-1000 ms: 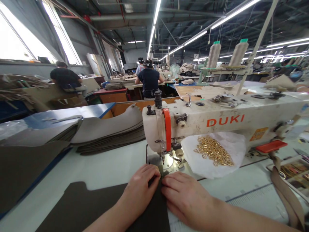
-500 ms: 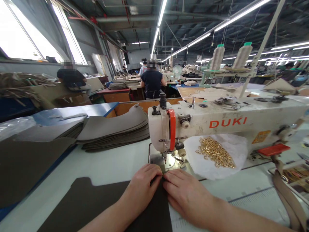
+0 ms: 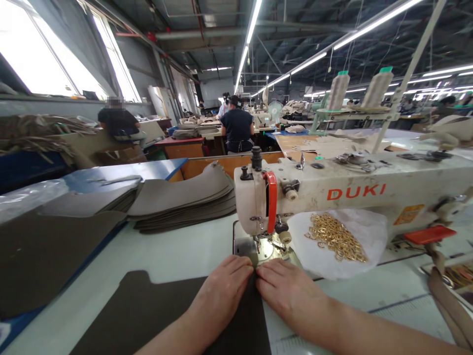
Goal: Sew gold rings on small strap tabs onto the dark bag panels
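Observation:
A dark grey sheet (image 3: 162, 310) lies on the pale table under both of my hands. My left hand (image 3: 229, 286) has its fingers closed at the sheet's upper edge. Beside it, my right hand (image 3: 288, 293) has fingers pressed together on the same edge, and the fingertips of the two nearly meet. Just beyond them are the metal plate (image 3: 266, 250) and needle area of the white sewing machine (image 3: 318, 180). Whatever is pinched between the fingertips is hidden.
Gold rings (image 3: 338, 236) lie on a white sheet against the machine. Stacked grey pieces (image 3: 181, 197) are behind at left, and a larger dark piece (image 3: 48, 256) is at far left. A strap (image 3: 443, 305) hangs at right. People sit further back.
The whole scene has shifted slightly to the right in view. My left hand's fingers are drawn closer together; both hands stay at the sheet's edge before the needle.

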`<move>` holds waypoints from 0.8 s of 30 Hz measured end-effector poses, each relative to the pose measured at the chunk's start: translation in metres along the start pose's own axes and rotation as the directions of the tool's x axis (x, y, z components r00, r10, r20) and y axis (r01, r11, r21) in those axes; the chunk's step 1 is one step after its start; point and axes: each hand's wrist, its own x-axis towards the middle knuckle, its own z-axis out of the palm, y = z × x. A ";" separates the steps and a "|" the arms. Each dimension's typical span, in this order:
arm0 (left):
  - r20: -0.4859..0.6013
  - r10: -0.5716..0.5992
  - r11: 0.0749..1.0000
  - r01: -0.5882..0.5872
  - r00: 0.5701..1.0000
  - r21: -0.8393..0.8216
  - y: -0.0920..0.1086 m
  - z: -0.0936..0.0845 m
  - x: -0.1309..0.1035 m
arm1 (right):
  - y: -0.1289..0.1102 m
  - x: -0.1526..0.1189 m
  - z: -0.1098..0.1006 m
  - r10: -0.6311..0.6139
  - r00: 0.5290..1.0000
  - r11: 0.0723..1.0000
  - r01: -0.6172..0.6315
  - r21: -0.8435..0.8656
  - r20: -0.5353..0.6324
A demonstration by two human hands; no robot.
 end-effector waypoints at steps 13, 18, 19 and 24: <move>-0.075 0.000 1.000 -0.002 0.997 -0.029 -0.033 0.021 0.026 | 0.032 0.009 0.006 0.051 0.998 0.999 -0.051 0.011 0.027; -0.132 0.009 0.999 -0.014 0.991 -0.035 -0.036 0.020 0.030 | 0.034 0.011 0.005 0.059 0.998 0.998 -0.059 -0.004 0.016; -0.137 0.012 0.999 -0.017 0.990 -0.036 -0.036 0.020 0.030 | 0.034 0.011 0.005 0.061 0.998 0.998 -0.061 -0.007 0.011; -0.123 0.000 0.999 -0.005 0.992 -0.041 -0.035 0.018 0.031 | 0.033 0.012 0.002 0.058 0.998 0.998 -0.058 -0.014 0.026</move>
